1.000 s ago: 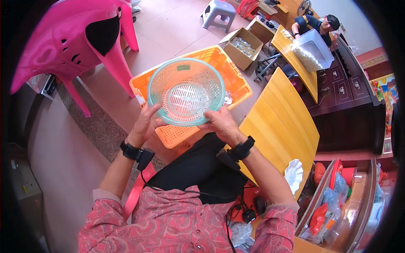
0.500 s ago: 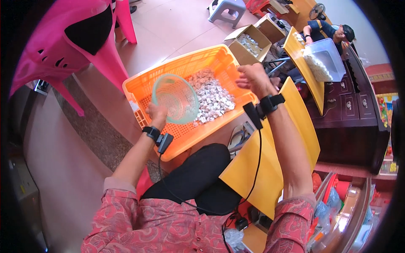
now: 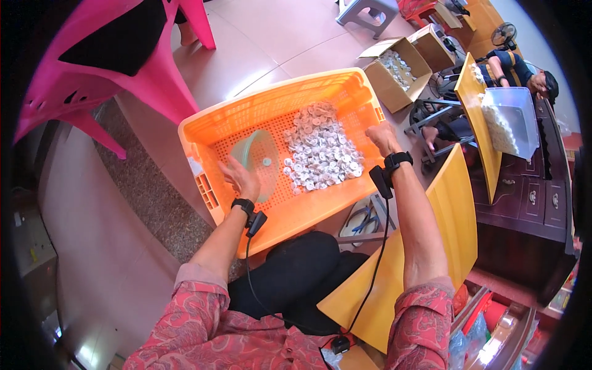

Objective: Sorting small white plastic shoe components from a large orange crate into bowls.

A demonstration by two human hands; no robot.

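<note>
Translucent green plastic basket [image 3: 262, 148] is tilted inside orange plastic crate [image 3: 280, 213]; left hand [image 3: 243, 179] is spread beside basket, right hand [image 3: 383, 138] clasped on crate's right rim. Small white discs [image 3: 327, 148] could be spilled if crate's tipped.

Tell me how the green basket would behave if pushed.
The green basket is probably light for its size, since it looks thin and see-through. It may rock or roll, being round and tilted in the orange crate.
</note>
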